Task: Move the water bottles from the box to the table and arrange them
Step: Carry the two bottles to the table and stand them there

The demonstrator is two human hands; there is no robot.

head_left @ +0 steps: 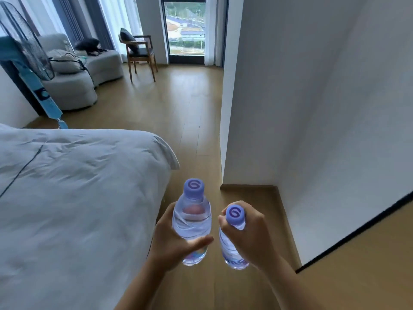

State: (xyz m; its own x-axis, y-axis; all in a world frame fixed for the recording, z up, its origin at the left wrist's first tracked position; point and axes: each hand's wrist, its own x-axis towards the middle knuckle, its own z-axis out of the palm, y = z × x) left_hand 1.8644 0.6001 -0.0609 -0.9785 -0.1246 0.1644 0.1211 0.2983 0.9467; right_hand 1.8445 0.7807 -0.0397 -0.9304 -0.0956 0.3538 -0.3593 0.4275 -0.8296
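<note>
The left hand (173,238) is wrapped round the body of one bottle (192,222), thumb lying across the front and fingers curled behind, where they show pink through the water. The right hand (250,233) grips a second bottle (232,245) high up, fingers closed round the neck just under its cap. Both bottles are clear with lilac caps bearing a swirl mark, both roughly upright and held in the air over the wooden floor (190,121), close side by side but not touching. The left one sits a little higher and further forward than the right one.

The right palm covers much of its bottle's shoulder; only the cap, a strip of the side and the base show. The printing low on both bottles is too blurred to read. Both forearms run off the bottom edge.

Left of the hands lies a bed (73,193) with a pale rumpled cover. Right of them stands a white wall (301,97), and at the lower right a wood counter (366,265) with a dark edge, cut off by the frame. Far ahead are a chair (139,52), a grey sofa (73,81) and a window (185,27); a fan (26,41) stands at the far left.
</note>
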